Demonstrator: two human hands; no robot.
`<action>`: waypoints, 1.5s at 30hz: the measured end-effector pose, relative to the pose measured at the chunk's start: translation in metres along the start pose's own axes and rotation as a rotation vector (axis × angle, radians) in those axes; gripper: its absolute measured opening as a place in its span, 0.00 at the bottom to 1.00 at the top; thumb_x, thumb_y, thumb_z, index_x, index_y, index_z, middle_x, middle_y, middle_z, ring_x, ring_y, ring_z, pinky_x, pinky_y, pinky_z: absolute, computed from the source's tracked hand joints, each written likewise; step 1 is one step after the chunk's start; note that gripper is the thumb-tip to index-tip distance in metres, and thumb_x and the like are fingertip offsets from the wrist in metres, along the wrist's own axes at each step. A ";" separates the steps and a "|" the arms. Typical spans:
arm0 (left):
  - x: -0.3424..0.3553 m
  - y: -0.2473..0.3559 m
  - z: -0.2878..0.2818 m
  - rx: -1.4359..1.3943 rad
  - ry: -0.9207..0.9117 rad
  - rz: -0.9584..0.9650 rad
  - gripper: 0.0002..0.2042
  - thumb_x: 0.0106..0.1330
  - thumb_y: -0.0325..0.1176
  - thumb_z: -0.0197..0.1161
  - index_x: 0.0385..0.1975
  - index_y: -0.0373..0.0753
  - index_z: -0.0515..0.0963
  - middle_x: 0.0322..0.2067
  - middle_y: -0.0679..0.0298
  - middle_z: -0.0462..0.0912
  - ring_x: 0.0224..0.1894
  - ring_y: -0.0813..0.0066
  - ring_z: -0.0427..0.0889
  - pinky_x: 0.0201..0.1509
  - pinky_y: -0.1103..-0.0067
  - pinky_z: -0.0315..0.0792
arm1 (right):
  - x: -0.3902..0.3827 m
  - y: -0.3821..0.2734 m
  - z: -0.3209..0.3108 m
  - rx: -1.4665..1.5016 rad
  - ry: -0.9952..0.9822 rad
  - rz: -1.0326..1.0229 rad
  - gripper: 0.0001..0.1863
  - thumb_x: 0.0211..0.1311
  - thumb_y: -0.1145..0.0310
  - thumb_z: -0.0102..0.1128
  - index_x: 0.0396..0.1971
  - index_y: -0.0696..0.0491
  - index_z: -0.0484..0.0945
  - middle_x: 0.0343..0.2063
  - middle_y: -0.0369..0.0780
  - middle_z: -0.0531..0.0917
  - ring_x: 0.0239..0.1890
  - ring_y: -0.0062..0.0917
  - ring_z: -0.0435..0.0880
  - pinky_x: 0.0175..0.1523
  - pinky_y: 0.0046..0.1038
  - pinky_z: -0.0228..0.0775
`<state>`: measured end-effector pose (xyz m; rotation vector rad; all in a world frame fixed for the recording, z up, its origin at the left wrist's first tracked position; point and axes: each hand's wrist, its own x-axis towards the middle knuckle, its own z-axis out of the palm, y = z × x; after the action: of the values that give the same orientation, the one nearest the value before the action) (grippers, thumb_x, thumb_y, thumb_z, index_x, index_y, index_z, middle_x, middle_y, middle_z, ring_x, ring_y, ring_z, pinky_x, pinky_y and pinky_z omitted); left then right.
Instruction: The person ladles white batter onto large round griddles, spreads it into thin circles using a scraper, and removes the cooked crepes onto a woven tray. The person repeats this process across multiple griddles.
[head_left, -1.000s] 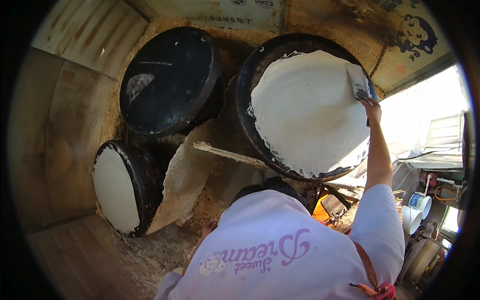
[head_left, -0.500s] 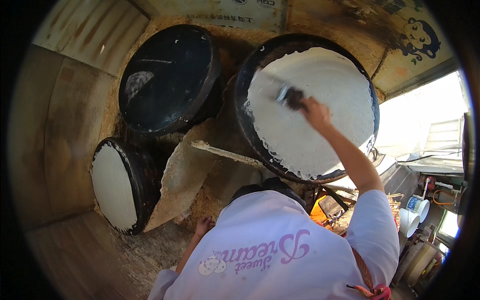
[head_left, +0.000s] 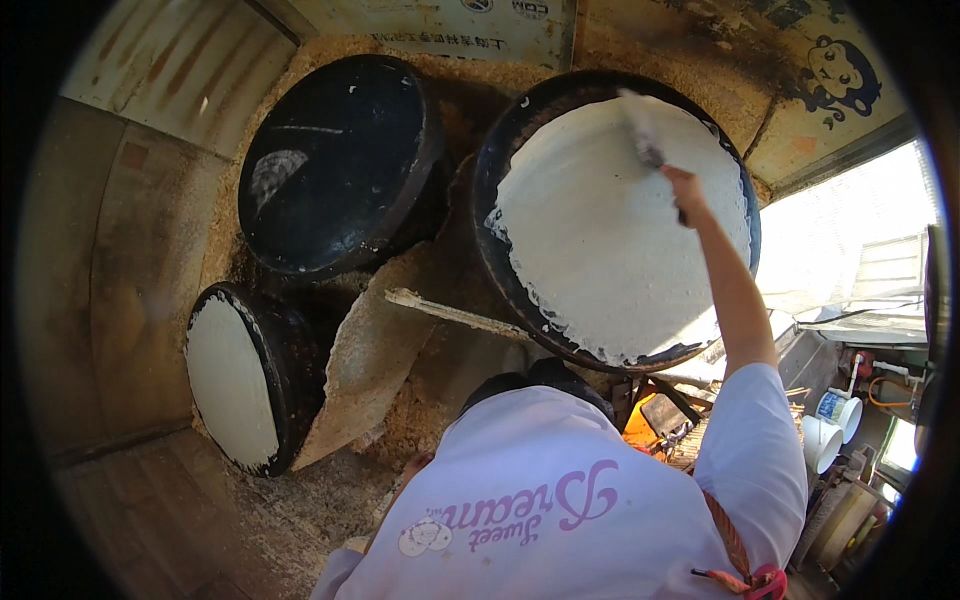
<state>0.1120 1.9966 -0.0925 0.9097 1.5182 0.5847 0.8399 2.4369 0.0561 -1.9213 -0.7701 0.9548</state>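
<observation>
My right hand point(head_left: 684, 192) is closed around the dark handle of a trowel point(head_left: 642, 135), whose flat blade is blurred by motion. The blade lies over the upper part of a white, paste-like layer point(head_left: 610, 235), which covers most of a large round black pan point(head_left: 487, 215). Along its left and lower border the layer is ragged, and the dark rim shows around it. Only a sliver of my left hand point(head_left: 418, 464) appears beside my shirt, low and left of centre; its fingers are hidden.
A bare black round pan point(head_left: 335, 165) stands left of the white-covered one. Below it, a smaller black vessel point(head_left: 232, 380) has a white face. A rough-edged board point(head_left: 365, 345) and a crusted stick point(head_left: 455, 312) lie between them. White buckets point(head_left: 820, 443) stand at the right.
My right hand and the trowel have swept up and to the right across the white layer. My left hand has drawn in closer to my body and is now mostly hidden.
</observation>
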 end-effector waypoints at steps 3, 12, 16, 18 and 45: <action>0.002 0.025 0.006 -0.375 -0.018 -0.271 0.06 0.62 0.29 0.53 0.34 0.35 0.75 0.27 0.61 0.77 0.25 0.81 0.73 0.28 0.82 0.69 | -0.064 0.003 0.073 -0.638 -0.190 -0.397 0.19 0.52 0.54 0.56 0.45 0.43 0.75 0.30 0.42 0.80 0.29 0.33 0.78 0.35 0.34 0.69; 0.007 0.136 0.039 -0.480 0.063 -0.364 0.06 0.63 0.29 0.51 0.37 0.35 0.70 0.21 0.63 0.72 0.19 0.82 0.67 0.20 0.85 0.63 | -0.061 -0.066 0.042 -0.941 0.090 -0.426 0.16 0.50 0.61 0.58 0.42 0.44 0.74 0.39 0.36 0.78 0.42 0.33 0.77 0.42 0.36 0.69; 0.001 0.079 0.031 -0.291 0.059 -0.386 0.06 0.63 0.30 0.53 0.36 0.36 0.72 0.23 0.63 0.75 0.24 0.80 0.73 0.26 0.80 0.68 | -0.001 -0.031 -0.054 -0.749 0.260 -0.274 0.20 0.44 0.56 0.63 0.40 0.47 0.77 0.31 0.42 0.81 0.34 0.31 0.80 0.39 0.29 0.70; -0.002 0.072 0.029 -0.063 0.052 -0.342 0.06 0.62 0.30 0.54 0.34 0.36 0.72 0.25 0.63 0.76 0.28 0.79 0.74 0.30 0.78 0.70 | 0.013 -0.022 -0.077 -0.644 0.274 -0.157 0.21 0.44 0.55 0.63 0.39 0.50 0.78 0.28 0.40 0.81 0.29 0.26 0.79 0.35 0.28 0.69; -0.001 0.034 0.005 0.192 -0.064 -0.088 0.06 0.63 0.31 0.53 0.33 0.35 0.74 0.26 0.64 0.76 0.25 0.80 0.72 0.27 0.81 0.67 | 0.090 0.001 -0.037 -0.327 0.031 -0.087 0.20 0.45 0.53 0.64 0.33 0.52 0.81 0.26 0.40 0.82 0.30 0.22 0.79 0.34 0.25 0.68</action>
<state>0.1238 2.0140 -0.0659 0.9923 1.5666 0.3473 0.9180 2.4925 0.0385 -2.1552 -1.0337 0.7806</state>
